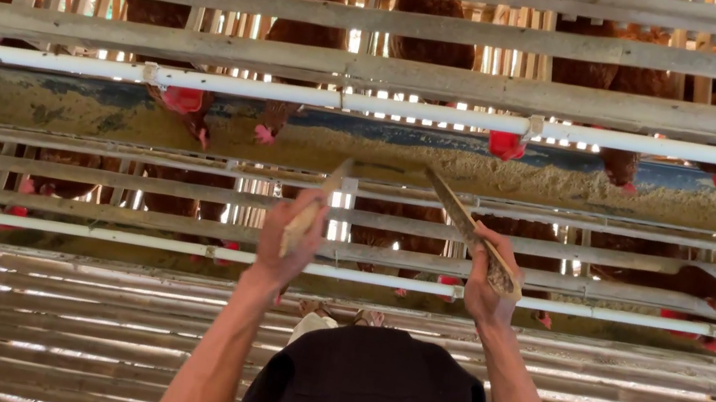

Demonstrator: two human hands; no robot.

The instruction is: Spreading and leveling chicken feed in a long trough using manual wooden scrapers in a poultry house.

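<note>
A person in a dark garment (pixel 377 401) stands over a slatted bamboo floor (pixel 42 322), both bare forearms raised toward a tiered wooden hen cage. The left hand (pixel 290 243) has its fingers closed around a short flat wooden stick (pixel 318 206) that points up and slightly right; the right hand (pixel 488 288) grips a longer flat wooden stick (pixel 469 228), its tip slanting up to the left. The two sticks lean toward each other, their tips apart, in front of the lower cage rails and a white pipe (pixel 78 231). Beyond them runs a long feed trough (pixel 367 149) heaped with pale mash, beneath a second white pipe (pixel 394 107). Brown hens (pixel 429 47) line the upper tier behind wooden slats, several reaching red-combed heads down to the feed
</note>
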